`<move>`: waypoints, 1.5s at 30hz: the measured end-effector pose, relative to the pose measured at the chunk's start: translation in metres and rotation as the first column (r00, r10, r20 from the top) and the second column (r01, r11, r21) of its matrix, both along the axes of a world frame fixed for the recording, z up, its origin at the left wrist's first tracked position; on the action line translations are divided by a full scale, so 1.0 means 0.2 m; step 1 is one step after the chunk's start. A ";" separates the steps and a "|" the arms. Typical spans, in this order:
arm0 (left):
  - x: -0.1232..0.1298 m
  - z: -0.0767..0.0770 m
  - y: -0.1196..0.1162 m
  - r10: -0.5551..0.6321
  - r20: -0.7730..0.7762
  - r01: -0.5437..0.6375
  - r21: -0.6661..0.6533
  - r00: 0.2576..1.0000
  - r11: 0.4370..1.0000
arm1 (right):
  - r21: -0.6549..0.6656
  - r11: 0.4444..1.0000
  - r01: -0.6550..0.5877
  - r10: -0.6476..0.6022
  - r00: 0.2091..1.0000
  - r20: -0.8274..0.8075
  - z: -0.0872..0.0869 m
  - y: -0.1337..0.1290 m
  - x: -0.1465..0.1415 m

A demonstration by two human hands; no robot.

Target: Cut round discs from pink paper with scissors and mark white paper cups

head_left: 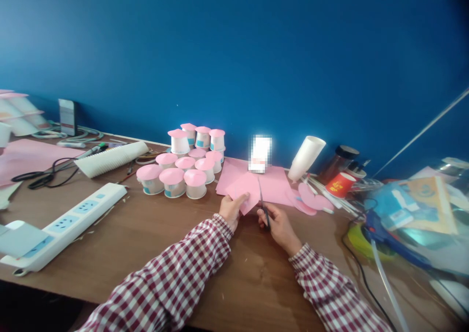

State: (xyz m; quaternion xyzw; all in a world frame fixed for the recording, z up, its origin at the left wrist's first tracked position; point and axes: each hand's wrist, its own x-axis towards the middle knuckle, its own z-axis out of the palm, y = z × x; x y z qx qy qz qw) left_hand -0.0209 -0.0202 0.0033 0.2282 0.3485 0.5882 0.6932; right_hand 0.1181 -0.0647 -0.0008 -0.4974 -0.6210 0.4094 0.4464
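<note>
Pink paper (246, 183) is in your left hand (231, 212), above the near edge of the pink sheets (276, 181) that lie on the table (154, 254). Your left hand is closed on its lower left part, with the thumb on top, probably so that the paper does not bend or turn. Your right hand (280, 223) is gripping the scissors (265, 212) by the handles, and the blades point away from you, beside the right edge of the paper (I cannot tell if they are open, or already inside it). This way, I think, they do not aim at your other fingers. Round pink pieces (309, 201) lie at the right end of the sheets, perhaps to be near but not mixed. On the left, paper cups (174, 191) with pink tops (172, 176) stand close together, which seems to give your arms more room. Behind the paper stands a bright screen (260, 151), maybe so that you can see it over your hands.
</note>
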 end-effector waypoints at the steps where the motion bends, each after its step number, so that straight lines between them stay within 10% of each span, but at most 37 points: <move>1: 0.00 0.00 0.00 0.000 -0.002 0.000 0.002 1.000 1.000 | -0.001 1.000 0.000 0.000 1.000 0.002 0.00 0.00 0.00; 45: 0.00 -0.02 0.02 0.061 -0.065 -0.056 0.064 0.996 0.996 | -0.006 1.000 0.010 -0.010 1.000 0.007 -0.01 0.00 0.00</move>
